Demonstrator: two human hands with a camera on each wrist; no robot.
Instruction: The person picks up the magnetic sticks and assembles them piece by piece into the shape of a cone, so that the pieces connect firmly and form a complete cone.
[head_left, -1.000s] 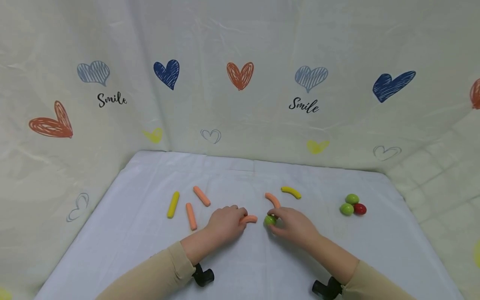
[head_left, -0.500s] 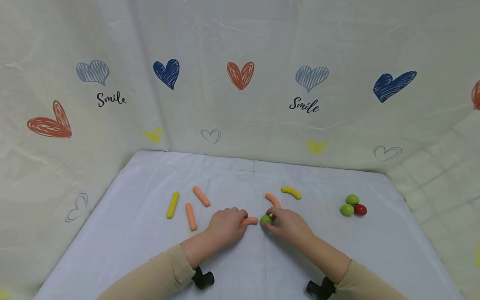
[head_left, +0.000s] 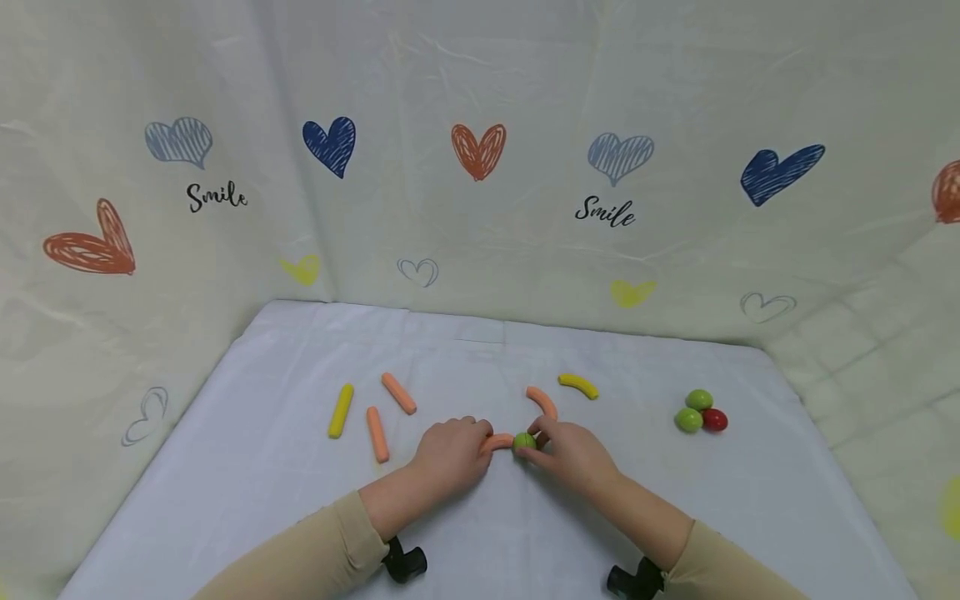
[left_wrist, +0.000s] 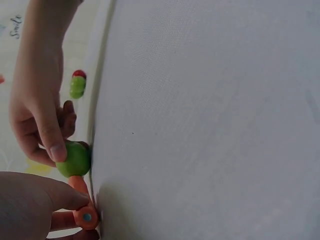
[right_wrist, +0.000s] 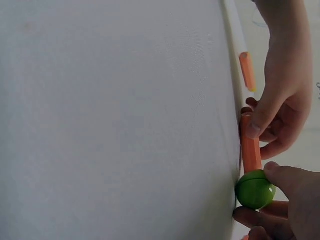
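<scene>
In the head view my left hand pinches a curved orange rod between thumb and fingers, low over the white cloth. One end of it, with a small bluish disc, shows in the left wrist view. My right hand holds a shiny green ball in its fingertips. Both wrist views show the ball right at the rod's free end. Another curved orange rod lies just beyond the right fingers, its near end close to them.
Left of the hands lie a straight yellow rod and two straight orange rods. A curved yellow rod is at the back. On the right, two green balls cluster with a red ball. A heart-printed curtain hangs behind the table.
My right hand has moved left with the green ball, bringing it from a gap away up to the end of the orange rod. The left hand has stayed nearly still.
</scene>
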